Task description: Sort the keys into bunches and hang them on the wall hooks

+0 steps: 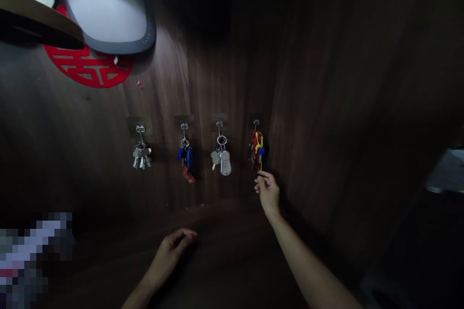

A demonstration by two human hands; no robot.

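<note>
My right hand [268, 194] reaches up to the lower end of the rightmost bunch of keys with red and yellow cords [258, 147], its fingertips at the dangling end. Its fingers are bent and slightly apart, with no firm grip visible. That bunch hangs on a hook [256, 123] on the dark wood panel. Lower down, my left hand [174, 246] is loosely closed, thumb against the fingers, with nothing visible in it. To the left hang a bunch with a grey remote fob [225, 162], blue-headed keys with a red tag [186, 157] and plain silver keys [141, 157].
A grey cap [112, 14] hangs at upper left, over a red paper cut-out [94, 75]. A dark-edged shelf board [39, 19] juts in from the left. A small pinkish stub [140, 84] sticks on the wood panel [326, 106]. The lower left corner is pixelated.
</note>
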